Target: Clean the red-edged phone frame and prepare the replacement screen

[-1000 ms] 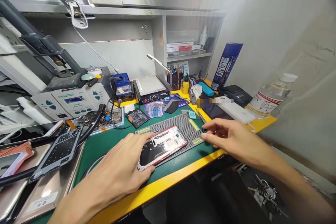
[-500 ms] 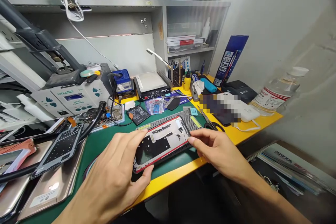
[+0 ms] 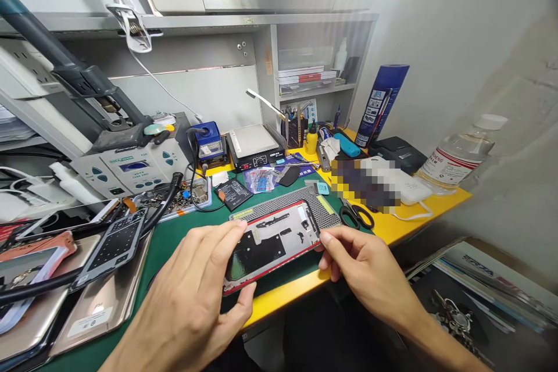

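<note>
A red-edged phone frame (image 3: 293, 246), silver and black inside, is held at a tilt above the front part of the green mat (image 3: 174, 238). My left hand (image 3: 196, 279) grips its left end, fingers on the far edge and thumb on the near edge. At the opposite end, my right hand (image 3: 364, 261) pinches the corner between thumb and fingers. Behind the frame lies a grey perforated pad (image 3: 329, 218), partly covered by it. A black phone battery (image 3: 234, 193) rests farther back, and black-handled scissors (image 3: 356, 215) lie right of the pad.
At left are a soldering station (image 3: 131, 165), a tray of small parts (image 3: 192, 197) and stacked phone and tablet shells (image 3: 104, 308). A heating plate (image 3: 253, 148) stands at the back. A large clear bottle (image 3: 457, 157) and a blurred-out patch occupy the yellow table's (image 3: 401, 226) right side.
The view has tilted up slightly, so the bench shifts in the picture. The phone frame has come a little nearer, uncovering more of the pad. Both hands keep their hold.
</note>
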Tool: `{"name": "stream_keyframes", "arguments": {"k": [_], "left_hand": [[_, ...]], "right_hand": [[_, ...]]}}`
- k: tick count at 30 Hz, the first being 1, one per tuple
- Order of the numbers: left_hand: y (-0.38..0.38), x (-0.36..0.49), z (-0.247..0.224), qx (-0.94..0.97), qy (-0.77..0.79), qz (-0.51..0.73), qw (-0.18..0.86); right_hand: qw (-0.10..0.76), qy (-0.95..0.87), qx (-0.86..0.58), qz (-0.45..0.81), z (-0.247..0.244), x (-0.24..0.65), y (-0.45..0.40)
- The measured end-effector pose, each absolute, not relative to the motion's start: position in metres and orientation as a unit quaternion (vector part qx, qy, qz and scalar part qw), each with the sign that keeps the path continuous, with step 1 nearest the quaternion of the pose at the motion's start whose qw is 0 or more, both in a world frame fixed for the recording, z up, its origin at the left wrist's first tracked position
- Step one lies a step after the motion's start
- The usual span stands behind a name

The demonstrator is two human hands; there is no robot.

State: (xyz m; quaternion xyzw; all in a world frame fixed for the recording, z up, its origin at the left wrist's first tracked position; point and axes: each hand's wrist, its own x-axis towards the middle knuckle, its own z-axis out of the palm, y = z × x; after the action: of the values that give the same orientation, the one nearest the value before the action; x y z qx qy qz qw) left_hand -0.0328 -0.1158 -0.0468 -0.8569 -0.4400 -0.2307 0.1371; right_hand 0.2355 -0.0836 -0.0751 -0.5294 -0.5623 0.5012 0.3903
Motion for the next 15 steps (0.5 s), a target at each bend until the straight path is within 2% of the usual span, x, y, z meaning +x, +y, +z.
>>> {"name": "stream_keyframes", "arguments": {"k": [9,11,15], "left_hand": [[-0.112,-0.039,-0.022,-0.874,-0.433,-0.216,0.045],[-0.111,-0.038,-0.016,-0.876,-0.439,-0.2,0.012],[-0.116,-0.035,-0.011,-0.88,-0.44,-0.176,-0.021]], "right_hand": [[0.311,-0.57,-0.357,0.672,-0.051,0.261,-0.053],[0.292,-0.629,-0.359,0.625,-0.052,0.262,-0.053],[0.271,-0.809,-0.364,0.374,-0.055,0.259,-0.063]]}}
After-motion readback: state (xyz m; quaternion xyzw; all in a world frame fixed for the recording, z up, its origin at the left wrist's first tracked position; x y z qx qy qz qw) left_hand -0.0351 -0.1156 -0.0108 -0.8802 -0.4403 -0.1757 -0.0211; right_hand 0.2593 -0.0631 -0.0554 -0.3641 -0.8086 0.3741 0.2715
